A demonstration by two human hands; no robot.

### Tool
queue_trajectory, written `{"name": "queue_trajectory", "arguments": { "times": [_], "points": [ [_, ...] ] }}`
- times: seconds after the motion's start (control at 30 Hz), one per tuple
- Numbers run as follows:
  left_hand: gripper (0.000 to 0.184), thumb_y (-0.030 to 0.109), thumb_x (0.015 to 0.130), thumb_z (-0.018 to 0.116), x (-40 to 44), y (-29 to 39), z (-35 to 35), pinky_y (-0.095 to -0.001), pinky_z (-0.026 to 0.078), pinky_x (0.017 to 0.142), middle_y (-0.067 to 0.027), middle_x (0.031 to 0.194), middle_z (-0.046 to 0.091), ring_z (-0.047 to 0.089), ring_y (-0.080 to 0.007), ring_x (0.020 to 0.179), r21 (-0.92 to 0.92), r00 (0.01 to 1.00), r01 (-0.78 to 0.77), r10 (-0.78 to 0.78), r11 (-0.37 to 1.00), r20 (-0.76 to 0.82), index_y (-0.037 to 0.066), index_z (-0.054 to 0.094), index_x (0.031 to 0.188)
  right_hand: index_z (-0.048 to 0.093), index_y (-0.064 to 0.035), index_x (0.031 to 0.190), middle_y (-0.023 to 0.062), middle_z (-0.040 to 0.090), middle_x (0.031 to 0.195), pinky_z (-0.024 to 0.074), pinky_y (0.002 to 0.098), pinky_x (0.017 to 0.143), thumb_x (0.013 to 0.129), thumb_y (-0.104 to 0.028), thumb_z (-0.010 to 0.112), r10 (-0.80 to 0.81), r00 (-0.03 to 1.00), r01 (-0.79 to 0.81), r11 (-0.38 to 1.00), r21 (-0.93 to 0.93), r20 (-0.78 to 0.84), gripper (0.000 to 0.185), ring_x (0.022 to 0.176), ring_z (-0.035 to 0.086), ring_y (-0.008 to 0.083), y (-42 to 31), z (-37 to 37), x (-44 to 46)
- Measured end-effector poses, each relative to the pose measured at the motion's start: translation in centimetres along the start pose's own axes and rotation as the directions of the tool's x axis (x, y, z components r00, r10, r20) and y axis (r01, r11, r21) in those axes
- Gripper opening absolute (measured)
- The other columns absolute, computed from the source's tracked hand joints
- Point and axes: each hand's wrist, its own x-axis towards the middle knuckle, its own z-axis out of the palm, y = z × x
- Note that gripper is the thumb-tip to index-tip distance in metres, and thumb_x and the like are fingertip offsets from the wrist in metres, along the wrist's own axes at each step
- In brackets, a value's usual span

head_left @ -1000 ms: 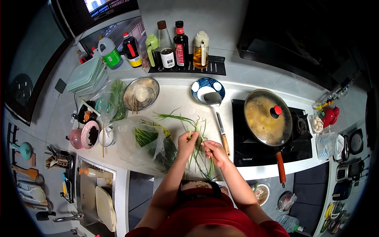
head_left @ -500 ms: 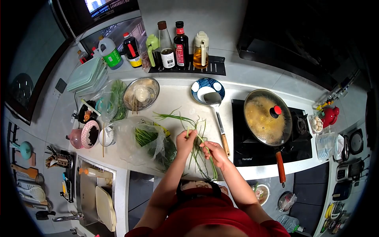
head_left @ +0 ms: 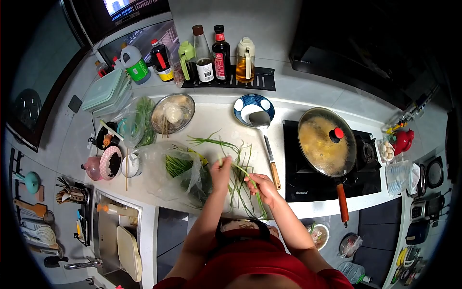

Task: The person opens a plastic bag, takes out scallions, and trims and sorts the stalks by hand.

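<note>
Pinched in my right hand (head_left: 263,188) is a green onion (head_left: 242,169) whose thin stalk runs up and left toward the other hand. My left hand (head_left: 221,176), slightly blurred, has its fingers closed on a pale end at the stalk's white side; whether this is still joined to the stalk is hard to see. More loose green onions (head_left: 210,141) lie on the counter beneath and beyond both hands. Beside my left wrist a clear plastic bag (head_left: 161,180) holds a bunch of greens (head_left: 178,166).
A spatula (head_left: 270,154) rests on a blue-patterned plate (head_left: 238,110). On the black stove (head_left: 308,188) to the right sits a lidded pan (head_left: 320,139), its handle jutting past the edge. A metal bowl (head_left: 187,123) stands behind, bottles (head_left: 220,60) along the wall, a sink (head_left: 108,231) at left.
My left hand has moved a little to the left, away from my right hand, with a pale end at its fingertips. My right hand keeps its place and its grip on the stalk.
</note>
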Motion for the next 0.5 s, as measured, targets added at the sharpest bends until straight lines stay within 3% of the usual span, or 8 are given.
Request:
{"name": "queue_trajectory", "arguments": {
  "times": [0.07, 0.1, 0.2, 0.23, 0.33, 0.4, 0.43, 0.5],
  "points": [
    [0.019, 0.023, 0.083, 0.058, 1.3, 0.9, -1.5, -0.0194, 0.028, 0.041, 0.0057, 0.06, 0.046, 0.038, -0.0026, 0.048, -0.137, 0.994, 0.101, -0.107, 0.985, -0.033, 0.005, 0.063, 0.08, 0.055, -0.0012, 0.084, 0.0008, 0.044, 0.056, 0.0306, 0.0214, 0.046, 0.089, -0.024, 0.045, 0.0, 1.0, 0.0, 0.999, 0.035, 0.002, 0.025, 0.046, 0.035, 0.0078, 0.0, -0.2, -0.2],
    [0.023, 0.029, 0.082, 0.058, 1.2, 1.5, -1.3, -0.0208, 0.021, 0.036, 0.0075, 0.056, 0.039, 0.033, -0.0018, 0.044, -0.129, 0.996, 0.086, -0.089, 0.988, -0.02, 0.007, 0.063, 0.079, 0.055, -0.0012, 0.084, 0.0009, 0.045, 0.056, 0.0305, 0.0216, 0.046, 0.089, -0.024, 0.045, -0.003, 1.0, 0.003, 0.999, 0.044, 0.001, 0.025, 0.046, 0.035, 0.0078, -0.2, -0.3, -0.2],
    [0.027, 0.033, 0.084, 0.055, 0.0, 2.3, -0.6, -0.0186, 0.02, 0.04, 0.0086, 0.06, 0.034, 0.025, -0.0012, 0.044, 0.179, 0.943, 0.153, -0.198, 0.972, 0.268, 0.008, 0.061, 0.089, 0.055, -0.0009, 0.085, 0.0015, 0.045, 0.057, 0.0315, 0.022, 0.046, 0.089, -0.025, 0.045, -0.004, 1.0, 0.002, 0.997, 0.078, 0.029, 0.026, 0.046, 0.035, 0.0075, -0.5, -0.7, 0.2],
    [0.024, 0.032, 0.084, 0.056, -0.9, 3.0, -0.1, -0.0189, 0.02, 0.04, 0.0095, 0.057, 0.033, 0.024, -0.0019, 0.044, 0.247, 0.913, 0.1, -0.188, 0.964, 0.361, 0.008, 0.061, 0.087, 0.055, -0.0008, 0.086, 0.002, 0.048, 0.06, 0.0333, 0.0221, 0.047, 0.089, -0.025, 0.044, 0.01, 0.999, -0.013, 0.998, 0.056, 0.048, 0.027, 0.048, 0.038, 0.0079, -0.6, -0.8, 0.3],
    [0.022, 0.029, 0.083, 0.057, -1.4, 2.9, 1.2, -0.0194, 0.028, 0.045, 0.0062, 0.06, 0.042, 0.036, -0.0045, 0.05, 0.261, 0.876, 0.145, -0.246, 0.955, 0.416, 0.007, 0.058, 0.083, 0.057, -0.0003, 0.093, 0.0038, 0.056, 0.071, 0.0394, 0.0225, 0.053, 0.09, -0.026, 0.044, 0.018, 1.0, -0.018, 1.0, -0.014, 0.022, 0.029, 0.056, 0.046, 0.0093, -0.9, -0.1, 0.7],
    [0.022, 0.027, 0.085, 0.055, 0.3, 1.0, 0.9, -0.0233, 0.037, 0.054, 0.0014, 0.071, 0.05, 0.046, -0.009, 0.062, -0.164, 0.865, 0.362, -0.265, 0.918, 0.426, 0.005, 0.056, 0.088, 0.057, 0.0001, 0.098, 0.005, 0.059, 0.08, 0.0426, 0.0233, 0.06, 0.09, -0.027, 0.043, -0.018, 0.999, 0.016, 0.999, -0.038, -0.045, 0.032, 0.065, 0.051, 0.0106, -0.7, 0.1, 0.9],
    [0.023, 0.025, 0.086, 0.052, 1.0, 1.3, 0.7, -0.0289, 0.042, 0.069, -0.0031, 0.085, 0.053, 0.05, -0.0144, 0.078, -0.222, 0.862, 0.416, -0.305, 0.882, 0.405, 0.003, 0.053, 0.093, 0.057, 0.0002, 0.1, 0.0057, 0.059, 0.085, 0.0436, 0.0239, 0.065, 0.09, -0.028, 0.043, -0.049, 0.995, 0.046, 0.998, -0.038, -0.088, 0.033, 0.072, 0.052, 0.0114, -0.3, -0.1, 1.2],
    [0.022, 0.024, 0.087, 0.052, 1.8, 1.5, 0.7, -0.0307, 0.042, 0.078, -0.0038, 0.088, 0.053, 0.05, -0.0167, 0.084, -0.333, 0.833, 0.486, -0.314, 0.808, 0.456, 0.004, 0.052, 0.095, 0.056, 0.0013, 0.104, 0.0075, 0.059, 0.095, 0.0426, 0.0257, 0.078, 0.091, -0.029, 0.04, -0.098, 0.988, 0.088, 0.992, -0.087, -0.116, 0.036, 0.089, 0.053, 0.013, -0.2, -0.3, 1.4]
  ]
}}
